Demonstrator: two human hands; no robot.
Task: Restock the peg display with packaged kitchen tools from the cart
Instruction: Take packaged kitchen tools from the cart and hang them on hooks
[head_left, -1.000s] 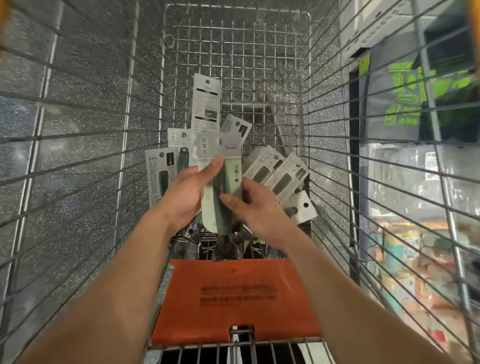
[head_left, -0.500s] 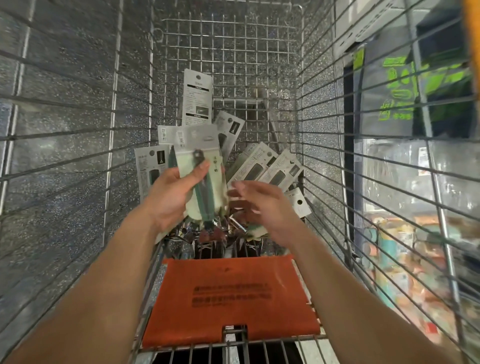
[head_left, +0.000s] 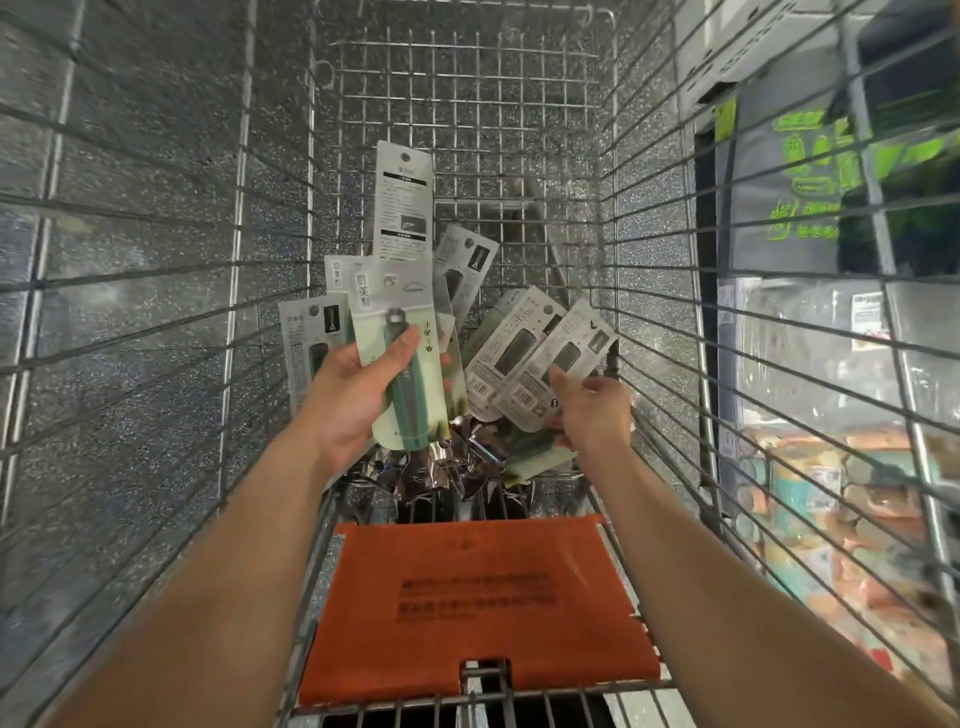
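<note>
Packs of kitchen tools are all down in the cart, none near a peg display, which is not in view. The cart's wire walls fill the head view, and blurred shelves show through the right wall. The orange flap lies flat at the near end, so both forearms reach over it to the stock at the bottom.

The left grip is closed on a fan of packs. The thumb lies across the front of a green pack and the fingers are hidden behind. Behind it stand several grey cards, the tallest rising well above the rest. They are held upright with the hang-holes uppermost, probably so the bundle can go straight onto pegs without being turned.

The right grip is lower, near the right wall. Its fingers curl onto the near corner of a grey pack, index on the face, seemingly pinching it. A twin pack lies just beside it, overlapped and tilted the same way. Both lean on a shiny heap of loose stock whose contents I cannot make out.

My reading is that this is the gathering step — one side stores, the other picks. The next move calls for lifting the grey pack clear and sliding it into the fan.
</note>
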